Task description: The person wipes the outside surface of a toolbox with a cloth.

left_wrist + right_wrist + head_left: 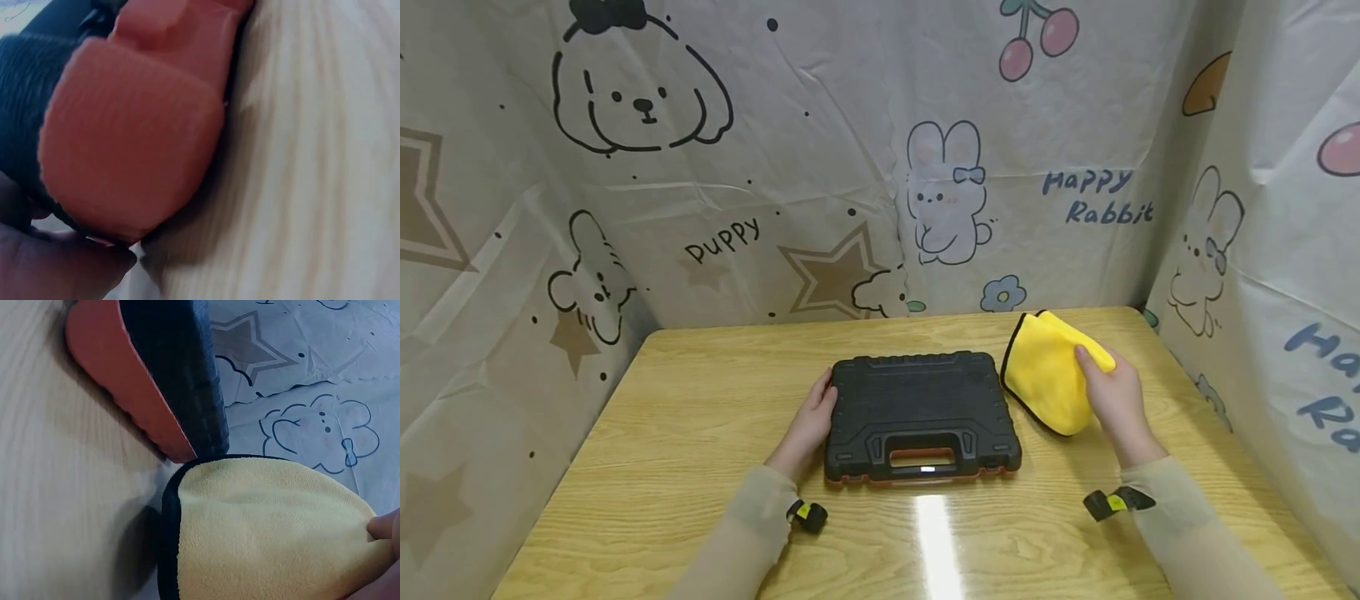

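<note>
A black tool case with an orange-red lower half lies flat on the wooden table, its carrying handle facing the person. The left hand touches the case's left side; in the left wrist view its fingers lie against the orange-red corner, partly cut off by the frame. To the right of the case, the right hand pinches a yellow cloth with black edging between thumb and fingers. The cloth hangs folded, close beside the case's right side. In the right wrist view only the fingertips show at the cloth's edge.
Light wooden table surrounds the case. A printed fabric sheet with cartoon animals forms walls at the back, left and right. Each forearm has a small black camera strapped on it, such as the left wrist camera.
</note>
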Demonstrator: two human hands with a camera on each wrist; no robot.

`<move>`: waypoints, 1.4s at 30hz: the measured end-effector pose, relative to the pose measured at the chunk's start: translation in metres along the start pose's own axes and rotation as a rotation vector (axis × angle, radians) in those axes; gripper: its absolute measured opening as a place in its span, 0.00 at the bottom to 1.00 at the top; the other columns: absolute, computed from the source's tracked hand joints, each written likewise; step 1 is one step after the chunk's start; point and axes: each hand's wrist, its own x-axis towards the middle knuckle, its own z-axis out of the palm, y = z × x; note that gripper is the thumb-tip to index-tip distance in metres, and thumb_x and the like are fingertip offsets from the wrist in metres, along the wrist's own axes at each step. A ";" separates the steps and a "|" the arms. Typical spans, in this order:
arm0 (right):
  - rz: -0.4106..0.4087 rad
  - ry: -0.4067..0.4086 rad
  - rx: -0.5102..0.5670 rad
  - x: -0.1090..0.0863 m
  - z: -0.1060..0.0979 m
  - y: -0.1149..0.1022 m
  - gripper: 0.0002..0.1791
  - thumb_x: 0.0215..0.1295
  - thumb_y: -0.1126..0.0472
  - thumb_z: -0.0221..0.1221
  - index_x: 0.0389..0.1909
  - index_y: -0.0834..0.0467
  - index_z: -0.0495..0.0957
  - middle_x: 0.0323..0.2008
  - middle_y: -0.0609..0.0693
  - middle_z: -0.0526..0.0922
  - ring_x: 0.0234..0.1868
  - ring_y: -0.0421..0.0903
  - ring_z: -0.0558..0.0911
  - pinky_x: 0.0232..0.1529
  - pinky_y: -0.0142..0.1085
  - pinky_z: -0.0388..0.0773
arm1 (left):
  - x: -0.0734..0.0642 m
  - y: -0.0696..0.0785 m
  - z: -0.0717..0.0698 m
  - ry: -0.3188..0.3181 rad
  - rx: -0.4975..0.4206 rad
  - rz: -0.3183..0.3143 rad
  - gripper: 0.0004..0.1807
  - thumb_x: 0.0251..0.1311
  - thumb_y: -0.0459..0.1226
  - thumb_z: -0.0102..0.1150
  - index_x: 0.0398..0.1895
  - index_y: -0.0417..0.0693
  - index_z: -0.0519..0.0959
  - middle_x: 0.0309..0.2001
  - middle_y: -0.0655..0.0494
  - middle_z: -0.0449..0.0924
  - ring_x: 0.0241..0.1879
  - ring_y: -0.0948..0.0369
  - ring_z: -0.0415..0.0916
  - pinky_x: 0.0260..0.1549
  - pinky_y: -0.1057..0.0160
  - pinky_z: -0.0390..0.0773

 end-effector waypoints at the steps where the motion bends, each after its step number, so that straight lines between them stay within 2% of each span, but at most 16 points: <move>1: -0.024 0.013 -0.024 0.002 0.001 -0.003 0.33 0.80 0.43 0.49 0.69 0.66 0.73 0.55 0.59 0.80 0.43 0.37 0.78 0.38 0.21 0.75 | 0.000 -0.001 0.000 -0.004 0.010 0.000 0.32 0.85 0.43 0.32 0.85 0.49 0.42 0.85 0.43 0.38 0.83 0.44 0.34 0.80 0.41 0.40; 5: -0.149 0.056 -0.122 0.009 0.009 -0.017 0.29 0.80 0.46 0.50 0.65 0.67 0.76 0.57 0.66 0.82 0.49 0.52 0.82 0.42 0.29 0.76 | 0.002 -0.003 -0.002 -0.022 0.036 0.001 0.32 0.85 0.44 0.33 0.85 0.51 0.41 0.84 0.43 0.37 0.83 0.43 0.33 0.80 0.40 0.39; 8: -0.269 0.076 -0.175 0.017 0.017 -0.028 0.26 0.80 0.51 0.52 0.62 0.69 0.78 0.54 0.68 0.84 0.51 0.61 0.83 0.47 0.43 0.79 | 0.002 -0.004 -0.002 -0.026 0.040 -0.005 0.33 0.84 0.44 0.32 0.85 0.52 0.40 0.85 0.44 0.37 0.83 0.43 0.33 0.80 0.40 0.39; 11: -0.404 0.099 -0.233 0.025 0.028 -0.041 0.22 0.79 0.55 0.54 0.59 0.70 0.79 0.51 0.70 0.85 0.47 0.65 0.84 0.47 0.53 0.79 | 0.001 -0.005 -0.002 -0.026 0.041 -0.011 0.33 0.84 0.44 0.31 0.85 0.53 0.40 0.85 0.44 0.37 0.83 0.44 0.33 0.80 0.40 0.39; 15: -0.533 0.102 -0.278 0.034 0.046 -0.055 0.19 0.78 0.59 0.57 0.57 0.71 0.80 0.48 0.70 0.86 0.44 0.66 0.85 0.45 0.57 0.80 | 0.001 -0.005 -0.002 -0.018 0.047 -0.021 0.32 0.84 0.45 0.31 0.86 0.53 0.40 0.85 0.45 0.37 0.83 0.44 0.33 0.80 0.40 0.39; 18: -0.566 0.076 -0.292 0.037 0.061 -0.065 0.19 0.78 0.59 0.57 0.59 0.70 0.80 0.49 0.69 0.86 0.43 0.65 0.86 0.44 0.57 0.82 | 0.002 -0.005 -0.002 -0.010 0.052 -0.021 0.32 0.84 0.46 0.32 0.86 0.54 0.41 0.85 0.45 0.38 0.83 0.43 0.34 0.80 0.39 0.39; 22: -0.569 0.032 -0.334 0.039 0.080 -0.077 0.20 0.79 0.57 0.56 0.59 0.68 0.80 0.48 0.67 0.87 0.40 0.62 0.86 0.40 0.54 0.82 | 0.002 -0.005 -0.001 -0.007 0.042 -0.011 0.32 0.84 0.46 0.32 0.85 0.54 0.41 0.85 0.44 0.38 0.83 0.43 0.34 0.80 0.39 0.40; 28: -0.583 -0.066 -0.395 0.038 0.107 -0.093 0.20 0.78 0.57 0.57 0.61 0.66 0.80 0.51 0.65 0.86 0.47 0.61 0.85 0.47 0.53 0.83 | 0.000 -0.004 -0.002 -0.009 0.033 -0.009 0.32 0.84 0.46 0.31 0.85 0.53 0.41 0.85 0.44 0.38 0.83 0.43 0.35 0.80 0.39 0.40; 37: -0.714 -0.191 -0.523 0.025 0.152 -0.112 0.16 0.75 0.61 0.60 0.58 0.62 0.82 0.49 0.60 0.88 0.45 0.56 0.87 0.50 0.50 0.84 | 0.000 -0.005 0.000 -0.003 0.023 -0.005 0.32 0.84 0.45 0.32 0.85 0.54 0.41 0.85 0.46 0.39 0.83 0.45 0.35 0.80 0.41 0.40; 42: -0.764 -0.296 -0.600 0.010 0.179 -0.121 0.15 0.75 0.61 0.60 0.58 0.61 0.82 0.50 0.58 0.88 0.48 0.54 0.87 0.54 0.48 0.84 | 0.002 -0.006 0.000 0.004 0.034 -0.005 0.32 0.84 0.46 0.31 0.85 0.54 0.41 0.85 0.46 0.39 0.83 0.45 0.36 0.80 0.40 0.40</move>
